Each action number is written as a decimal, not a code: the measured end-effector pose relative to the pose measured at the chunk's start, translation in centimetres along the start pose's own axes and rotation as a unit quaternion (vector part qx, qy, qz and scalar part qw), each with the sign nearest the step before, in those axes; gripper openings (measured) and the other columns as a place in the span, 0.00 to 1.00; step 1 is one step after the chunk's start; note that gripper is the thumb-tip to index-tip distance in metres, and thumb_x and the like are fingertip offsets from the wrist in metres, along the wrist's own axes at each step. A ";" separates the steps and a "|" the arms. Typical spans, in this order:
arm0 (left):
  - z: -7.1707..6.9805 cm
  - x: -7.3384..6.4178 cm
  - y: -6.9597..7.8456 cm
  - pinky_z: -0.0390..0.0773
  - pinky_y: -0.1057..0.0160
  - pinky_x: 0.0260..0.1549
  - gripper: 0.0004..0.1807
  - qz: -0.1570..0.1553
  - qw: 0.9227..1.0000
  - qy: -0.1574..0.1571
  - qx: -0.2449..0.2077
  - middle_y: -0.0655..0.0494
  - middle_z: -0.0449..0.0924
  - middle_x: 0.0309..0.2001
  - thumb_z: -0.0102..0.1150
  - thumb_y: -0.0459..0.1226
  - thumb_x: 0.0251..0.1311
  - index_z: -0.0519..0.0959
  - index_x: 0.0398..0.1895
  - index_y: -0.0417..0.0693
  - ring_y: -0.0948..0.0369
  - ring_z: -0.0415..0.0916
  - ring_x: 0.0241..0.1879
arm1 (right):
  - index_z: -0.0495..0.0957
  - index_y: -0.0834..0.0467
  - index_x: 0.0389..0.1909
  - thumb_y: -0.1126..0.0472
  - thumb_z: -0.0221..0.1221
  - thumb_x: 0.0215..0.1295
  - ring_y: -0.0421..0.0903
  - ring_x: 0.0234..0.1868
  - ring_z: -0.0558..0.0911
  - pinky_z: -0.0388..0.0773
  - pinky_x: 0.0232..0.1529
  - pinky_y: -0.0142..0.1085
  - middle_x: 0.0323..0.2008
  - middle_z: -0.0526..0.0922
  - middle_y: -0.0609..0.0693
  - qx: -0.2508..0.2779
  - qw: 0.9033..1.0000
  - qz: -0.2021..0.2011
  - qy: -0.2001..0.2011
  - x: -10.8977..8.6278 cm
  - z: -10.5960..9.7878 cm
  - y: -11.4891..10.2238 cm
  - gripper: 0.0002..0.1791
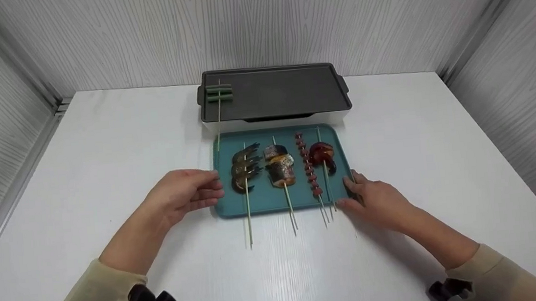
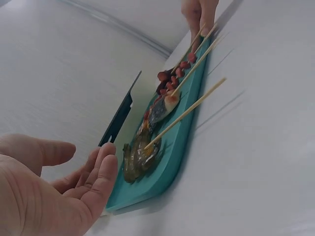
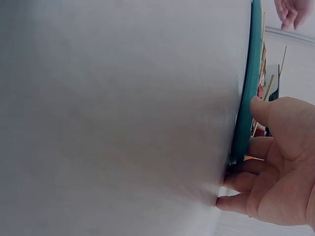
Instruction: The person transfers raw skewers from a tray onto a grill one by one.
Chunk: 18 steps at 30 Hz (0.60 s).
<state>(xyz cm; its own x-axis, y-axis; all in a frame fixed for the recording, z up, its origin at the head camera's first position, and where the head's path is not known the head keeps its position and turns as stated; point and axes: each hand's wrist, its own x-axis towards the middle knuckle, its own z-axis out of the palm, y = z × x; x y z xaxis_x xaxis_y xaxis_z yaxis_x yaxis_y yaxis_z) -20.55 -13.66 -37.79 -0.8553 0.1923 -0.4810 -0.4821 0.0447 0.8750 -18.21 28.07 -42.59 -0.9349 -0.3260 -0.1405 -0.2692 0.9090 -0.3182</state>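
Four skewers (image 1: 245,166) are lying on the tray (image 1: 264,201), head view, at the grill's (image 1: 282,92) 6 o'clock. Right hand (image 1: 378,200) is gripping the tray's 4 o'clock corner; left hand (image 1: 184,192) is hanging at 9.

Left wrist view: that hand is lying loose, holding nothing; rim contact unclear.

Right wrist view: thumb is pressing the rim. Tray is looking stiff, probably light; skewers could be rolling, so grip side rims, level.

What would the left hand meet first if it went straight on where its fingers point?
The left hand would probably meet the left edge of the tray first or, if it passes higher, the shrimps; its height is unclear.
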 end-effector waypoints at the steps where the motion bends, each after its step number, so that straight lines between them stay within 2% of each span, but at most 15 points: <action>1: 0.1 -0.6 -0.5 0.86 0.61 0.50 0.25 -0.001 1.000 -0.007 -0.003 0.47 0.86 0.45 0.60 0.38 0.78 0.73 0.66 0.26 0.57 0.88 0.44 | 0.67 0.70 0.75 0.43 0.59 0.80 0.70 0.69 0.75 0.74 0.67 0.59 0.76 0.64 0.73 0.000 1.000 -0.001 0.001 0.0 -0.1 0.0 0.39; 5: 0.7 -2.6 -2.5 0.87 0.59 0.49 0.22 -0.012 0.999 -0.030 -0.012 0.43 0.87 0.48 0.59 0.37 0.79 0.76 0.65 0.26 0.55 0.89 0.45 | 0.67 0.71 0.75 0.43 0.58 0.80 0.70 0.70 0.74 0.74 0.67 0.60 0.75 0.64 0.73 -0.001 1.000 -0.003 0.001 0.0 -0.1 -0.1 0.39; 8: 1.4 -3.3 -4.0 0.87 0.58 0.49 0.21 -0.028 0.999 -0.044 -0.015 0.41 0.88 0.49 0.59 0.36 0.78 0.78 0.63 0.27 0.54 0.90 0.46 | 0.66 0.70 0.76 0.43 0.58 0.80 0.70 0.70 0.74 0.74 0.67 0.60 0.75 0.63 0.73 0.000 1.000 0.000 -0.002 0.0 -0.1 -0.1 0.40; 13: 2.5 -3.4 -5.7 0.88 0.58 0.48 0.19 -0.057 0.997 -0.049 -0.036 0.42 0.89 0.48 0.62 0.35 0.76 0.79 0.60 0.28 0.53 0.90 0.46 | 0.65 0.70 0.76 0.43 0.58 0.80 0.70 0.70 0.73 0.73 0.67 0.60 0.76 0.62 0.73 0.003 1.000 0.006 -0.007 0.0 -0.1 -0.1 0.40; 18: 3.4 -3.2 -6.4 0.87 0.57 0.49 0.19 -0.064 0.996 -0.048 -0.049 0.42 0.89 0.48 0.61 0.34 0.75 0.78 0.61 0.28 0.53 0.89 0.47 | 0.65 0.71 0.76 0.44 0.58 0.80 0.71 0.71 0.72 0.72 0.68 0.61 0.76 0.62 0.73 0.002 1.000 0.004 -0.008 -0.2 -0.2 -0.1 0.40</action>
<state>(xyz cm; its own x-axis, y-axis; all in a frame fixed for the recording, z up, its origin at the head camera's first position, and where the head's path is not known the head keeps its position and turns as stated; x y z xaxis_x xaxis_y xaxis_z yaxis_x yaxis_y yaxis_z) -14.14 -11.21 -41.65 -0.7661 0.2848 -0.5762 -0.6059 -0.0206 0.7953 -18.09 28.07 -42.31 -0.9332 -0.3226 -0.1582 -0.2603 0.9105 -0.3214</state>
